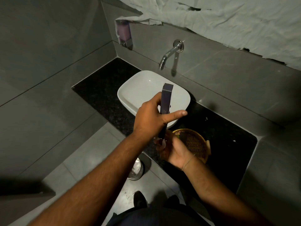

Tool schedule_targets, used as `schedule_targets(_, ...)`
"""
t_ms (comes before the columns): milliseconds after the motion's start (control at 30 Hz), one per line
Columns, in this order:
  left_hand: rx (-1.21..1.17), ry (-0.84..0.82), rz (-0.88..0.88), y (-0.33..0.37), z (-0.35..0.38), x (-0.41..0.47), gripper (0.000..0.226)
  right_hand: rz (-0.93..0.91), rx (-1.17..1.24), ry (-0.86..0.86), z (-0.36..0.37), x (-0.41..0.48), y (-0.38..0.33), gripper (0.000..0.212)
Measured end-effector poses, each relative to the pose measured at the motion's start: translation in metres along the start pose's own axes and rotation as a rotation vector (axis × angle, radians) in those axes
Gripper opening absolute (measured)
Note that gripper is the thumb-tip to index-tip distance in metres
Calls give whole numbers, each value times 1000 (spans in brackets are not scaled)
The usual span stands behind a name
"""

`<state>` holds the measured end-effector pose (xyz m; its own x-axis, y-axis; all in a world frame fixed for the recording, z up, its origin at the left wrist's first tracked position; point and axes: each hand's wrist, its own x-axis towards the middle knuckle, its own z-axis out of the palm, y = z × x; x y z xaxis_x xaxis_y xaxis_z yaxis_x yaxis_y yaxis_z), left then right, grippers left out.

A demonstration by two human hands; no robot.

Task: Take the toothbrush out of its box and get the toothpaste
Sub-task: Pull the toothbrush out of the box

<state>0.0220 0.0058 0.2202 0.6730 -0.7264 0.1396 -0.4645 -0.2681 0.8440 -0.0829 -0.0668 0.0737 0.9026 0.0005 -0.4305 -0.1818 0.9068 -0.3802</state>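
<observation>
A long, dark purple toothbrush box stands almost upright above the white basin. My left hand grips its middle, thumb stretched out to the right. My right hand is at the box's lower end, fingers closed around something pale that sticks out there; blur keeps me from telling what it is. A woven basket sits on the black counter just right of my right hand, with something green partly showing inside. No toothpaste can be made out.
The white basin sits on a black granite counter under a chrome wall tap. A soap dispenser hangs on the left wall. A metal bin stands on the floor below the counter.
</observation>
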Motion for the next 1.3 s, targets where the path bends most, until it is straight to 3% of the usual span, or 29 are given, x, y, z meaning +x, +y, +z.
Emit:
schedule_targets(133,132,-33,83,7,-5,-12,75,10,-44,2,-2,-1,6,33)
schedule_targets(367,-33,101,90,20,-19,-17,50,17,-119,29,-17,-3,18,43)
schedule_targets(533,-11,93,35,25,-24,-15,66,17,-123,70,-14,-8,21,47)
schedule_targets(700,31,95,66,29,-23,-21,59,30,-123,86,-11,-13,18,44)
schedule_targets(800,-39,202,73,35,-26,-22,59,44,-169,130,-10,-14,18,32)
schedule_targets(867,-62,260,86,39,-28,-20,57,65,-181,177,-12,-16,20,38)
schedule_targets(1100,-156,272,34,45,-32,-14,60,70,-235,235,-15,-23,27,30)
schedule_targets(1233,-222,313,7,46,-31,-8,53,-27,-96,235,-25,-32,28,10)
schedule_targets(1300,-224,311,-16,44,-29,-6,41,-69,-34,173,-27,-32,25,20)
